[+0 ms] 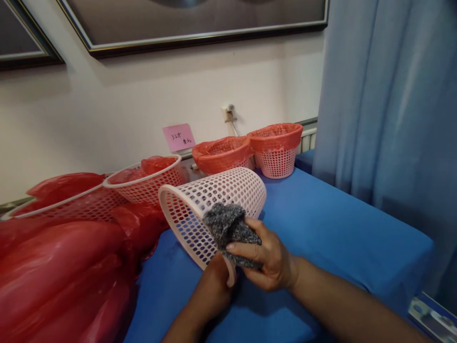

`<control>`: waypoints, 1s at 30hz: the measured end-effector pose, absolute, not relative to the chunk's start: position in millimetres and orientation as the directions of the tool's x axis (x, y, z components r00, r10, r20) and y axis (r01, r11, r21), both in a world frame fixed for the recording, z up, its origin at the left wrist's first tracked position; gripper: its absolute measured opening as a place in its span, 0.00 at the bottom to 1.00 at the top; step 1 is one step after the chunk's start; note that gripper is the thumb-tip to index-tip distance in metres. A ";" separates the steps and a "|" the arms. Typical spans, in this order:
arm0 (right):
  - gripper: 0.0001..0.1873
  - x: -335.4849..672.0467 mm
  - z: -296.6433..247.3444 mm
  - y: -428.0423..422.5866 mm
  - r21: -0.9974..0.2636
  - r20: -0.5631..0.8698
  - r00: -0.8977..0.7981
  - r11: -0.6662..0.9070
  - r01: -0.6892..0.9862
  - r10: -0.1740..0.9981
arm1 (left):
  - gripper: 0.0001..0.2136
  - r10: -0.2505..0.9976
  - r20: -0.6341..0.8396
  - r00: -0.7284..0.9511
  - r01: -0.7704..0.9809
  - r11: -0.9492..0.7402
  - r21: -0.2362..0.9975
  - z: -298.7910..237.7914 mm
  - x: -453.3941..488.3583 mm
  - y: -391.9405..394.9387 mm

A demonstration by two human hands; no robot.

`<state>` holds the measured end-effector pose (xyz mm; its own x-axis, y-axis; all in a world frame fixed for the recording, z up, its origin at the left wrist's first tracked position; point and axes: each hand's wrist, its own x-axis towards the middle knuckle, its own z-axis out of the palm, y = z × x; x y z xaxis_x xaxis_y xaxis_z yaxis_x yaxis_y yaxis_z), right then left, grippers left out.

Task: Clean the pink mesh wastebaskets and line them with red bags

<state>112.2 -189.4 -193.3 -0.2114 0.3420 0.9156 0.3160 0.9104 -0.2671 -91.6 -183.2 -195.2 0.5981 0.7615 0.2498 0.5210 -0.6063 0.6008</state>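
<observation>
A pale pink perforated plastic basket (228,190) lies tipped on its side above the blue surface, its open mouth turned to the left and toward me. My left hand (216,281) grips the basket at the near part of its rim, with the fingers partly hidden inside. Bunched in my right hand (267,255) is a dark grey speckled cloth (228,226), pressed against the outside of the basket near the rim. The fingers of that hand are closed around the cloth.
Two baskets lined with red bags, one in the middle (223,155) and one further right (276,155), stand by the wall. More baskets (146,183) and a heap of red plastic bags (64,267) lie left on the blue-covered table (342,228). A blue curtain (385,95) hangs right.
</observation>
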 end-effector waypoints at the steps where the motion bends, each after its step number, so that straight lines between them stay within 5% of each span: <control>1: 0.37 110.3 -193.7 -190.7 -0.252 0.917 -0.226 0.916 0.312 0.329 | 0.24 0.774 0.242 0.585 0.511 -0.583 0.631 -194.6 -92.4 -184.2; 12: 0.34 102.7 -199.4 -183.1 -0.166 0.916 -0.300 0.932 0.323 0.267 | 0.23 0.832 0.291 0.473 0.426 -0.505 0.751 -203.9 -110.8 -188.2; 16: 0.33 116.2 -207.9 -155.8 -0.495 0.842 0.061 0.722 0.483 0.536 | 0.24 0.844 0.306 0.441 0.421 -0.496 0.759 -188.4 -101.7 -193.4; 19: 0.28 142.8 -213.5 -120.0 -0.819 0.566 0.441 0.413 0.400 0.697 | 0.24 0.845 0.276 0.458 0.436 -0.484 0.759 -184.2 -99.3 -197.0; 22: 0.27 159.2 -213.5 -103.9 -0.900 0.431 0.546 0.300 0.317 0.718 | 0.24 0.843 0.256 0.473 0.452 -0.482 0.751 -186.6 -100.0 -196.6; 26: 0.31 139.7 -205.1 -139.4 -0.616 0.769 0.182 0.634 0.467 0.613 | 0.24 0.803 0.259 0.537 0.483 -0.544 0.686 -195.2 -103.3 -187.7; 30: 0.36 110.1 -199.9 -180.6 -0.245 0.909 -0.239 0.901 0.357 0.342 | 0.23 0.737 0.260 0.624 0.477 -0.623 0.620 -201.8 -107.4 -178.8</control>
<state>110.1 -180.6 -199.9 -0.2392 0.3418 0.9088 0.3571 0.9014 -0.2451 -107.4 -178.8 -201.8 0.6235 0.7372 0.2604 0.4771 -0.6226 0.6203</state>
